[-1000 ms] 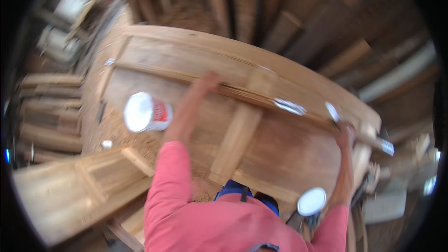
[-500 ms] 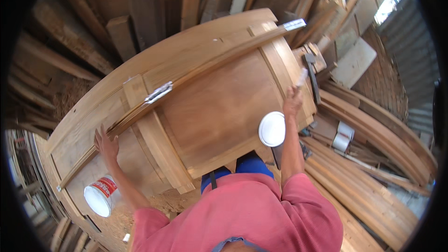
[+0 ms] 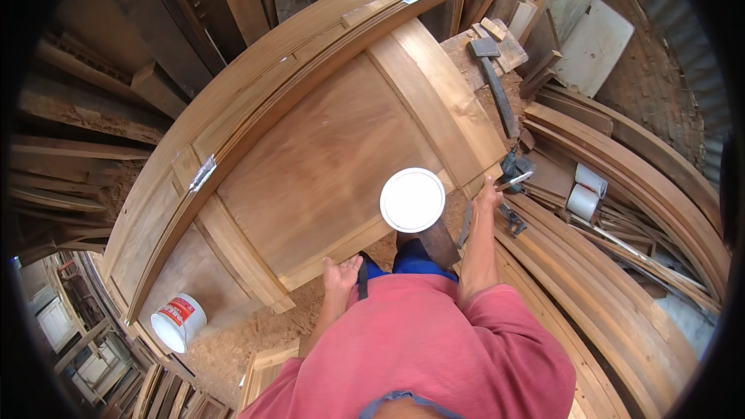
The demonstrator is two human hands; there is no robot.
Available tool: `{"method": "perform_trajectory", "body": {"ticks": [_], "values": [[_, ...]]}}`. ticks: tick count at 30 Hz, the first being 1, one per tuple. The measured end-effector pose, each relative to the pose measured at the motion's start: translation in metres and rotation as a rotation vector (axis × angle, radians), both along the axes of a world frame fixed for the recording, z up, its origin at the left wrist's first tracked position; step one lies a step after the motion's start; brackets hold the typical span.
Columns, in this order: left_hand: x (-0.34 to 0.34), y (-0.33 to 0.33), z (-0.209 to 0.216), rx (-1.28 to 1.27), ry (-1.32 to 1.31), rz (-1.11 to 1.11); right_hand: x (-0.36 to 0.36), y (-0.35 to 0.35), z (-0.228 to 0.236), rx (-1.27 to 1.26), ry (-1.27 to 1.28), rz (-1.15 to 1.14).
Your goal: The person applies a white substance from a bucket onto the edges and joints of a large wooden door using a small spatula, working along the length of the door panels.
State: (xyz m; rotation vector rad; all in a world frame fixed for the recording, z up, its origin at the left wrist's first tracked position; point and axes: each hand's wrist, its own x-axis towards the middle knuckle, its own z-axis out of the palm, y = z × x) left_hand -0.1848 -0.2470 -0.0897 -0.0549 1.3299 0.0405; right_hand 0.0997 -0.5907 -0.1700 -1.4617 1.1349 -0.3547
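A large panelled wooden door [image 3: 310,147] lies flat before me. Along it runs a long wooden strip [image 3: 268,97] with silvery-white patches near its middle and far end. My left hand [image 3: 341,274] is open, palm up, beside the door's near edge and close to my body. At the door's right corner, my right hand [image 3: 487,195] is closed round a thin white-tipped brush [image 3: 515,181]. Between my hands, a round white tub top [image 3: 413,200] shows over the near edge. A white bucket with a red label [image 3: 178,322] sits at the door's left end.
A hammer [image 3: 493,81] lies on a wooden block past the door's right end. Below it is a dark power tool [image 3: 512,167]. Long boards [image 3: 597,287] and curved timbers [image 3: 644,178] are stacked at right, beside white rolls [image 3: 583,200]. Planks lean along the back.
My left hand has left the strip at the door's left and come to its near edge. My right hand has come down and back with the brush. The view has shifted too.
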Motion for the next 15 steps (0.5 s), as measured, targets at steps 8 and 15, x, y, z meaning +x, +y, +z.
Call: {"method": "perform_trajectory", "body": {"ticks": [8, 15], "values": [[0.021, -0.01, -0.004, 0.149, 0.243, 0.165, 0.015, -0.036, -0.012, 0.339, -0.062, -0.158], [0.018, -0.009, -0.012, 0.135, 0.23, 0.154, 0.049, -0.062, 0.0, 0.317, -0.061, -0.078]]}}
